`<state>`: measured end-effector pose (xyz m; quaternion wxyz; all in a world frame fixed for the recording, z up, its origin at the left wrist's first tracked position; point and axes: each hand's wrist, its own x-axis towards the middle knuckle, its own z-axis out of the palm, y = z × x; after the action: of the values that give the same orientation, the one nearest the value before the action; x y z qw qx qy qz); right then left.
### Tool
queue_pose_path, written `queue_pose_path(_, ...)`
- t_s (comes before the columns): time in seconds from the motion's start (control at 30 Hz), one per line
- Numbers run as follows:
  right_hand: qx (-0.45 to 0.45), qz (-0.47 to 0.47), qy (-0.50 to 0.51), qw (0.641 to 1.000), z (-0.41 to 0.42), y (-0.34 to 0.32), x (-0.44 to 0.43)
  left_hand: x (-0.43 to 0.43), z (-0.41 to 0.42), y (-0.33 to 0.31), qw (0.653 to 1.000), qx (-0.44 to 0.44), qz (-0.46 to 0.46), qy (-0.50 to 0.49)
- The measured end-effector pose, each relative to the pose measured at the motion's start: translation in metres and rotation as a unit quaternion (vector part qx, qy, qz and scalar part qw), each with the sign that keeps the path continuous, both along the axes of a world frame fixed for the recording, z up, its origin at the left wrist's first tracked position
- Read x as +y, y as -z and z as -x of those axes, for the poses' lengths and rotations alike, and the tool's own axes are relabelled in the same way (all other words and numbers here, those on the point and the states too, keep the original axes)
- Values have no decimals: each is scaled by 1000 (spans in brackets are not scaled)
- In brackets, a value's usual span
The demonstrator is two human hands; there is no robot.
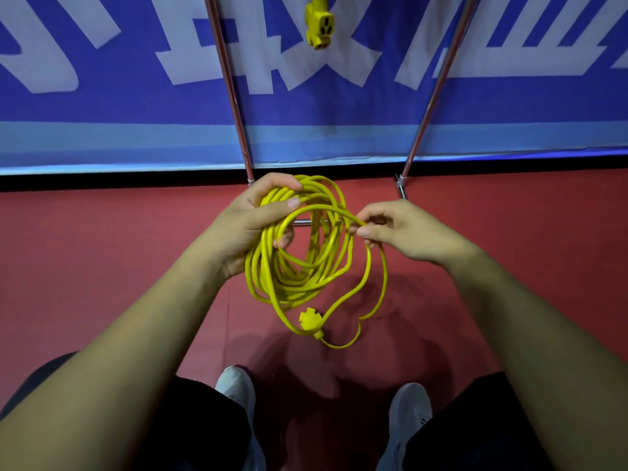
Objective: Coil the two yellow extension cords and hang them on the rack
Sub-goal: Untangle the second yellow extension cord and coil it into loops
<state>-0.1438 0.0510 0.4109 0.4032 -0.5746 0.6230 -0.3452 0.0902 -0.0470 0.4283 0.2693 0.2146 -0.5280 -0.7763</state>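
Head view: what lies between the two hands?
In the head view, one arc of yellow cord bridges them, from the coil in the left hand to the right hand's pinch.

The red floor [102, 266] carries my two white shoes [237, 387] nearest me and the rack's metal legs [250, 176] by the blue banner [136, 113]

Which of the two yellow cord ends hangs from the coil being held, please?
The lower cord end, below the coil in the left hand; the other socket end hangs high between the rack poles.
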Motion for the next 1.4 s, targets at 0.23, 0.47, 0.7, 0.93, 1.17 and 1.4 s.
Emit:
queue_pose_path(0.23,-57,36,19,998,-9,-12,-3,-1,-9,2,996,-49,5,72)
queue_pose_path(0.47,13,26,-39,999,-19,-29,-3,6,-7,5,992,-23,-107,58)
queue_pose_path(0.7,15,92,2,996,-46,-33,-5,13,-6,7,991,-28,-70,112)
queue_pose_path(0.93,41,27,3,999,-7,-5,-8,5,-8,3,994,26,-53,91)
queue_pose_path(1.17,-101,9,55,993,15,12,-3,-11,-22,-2,995,5,-28,93)
queue_pose_path(1.4,-85,54,93,991,3,-8,-4,-11,-31,8,993,-82,51,61)
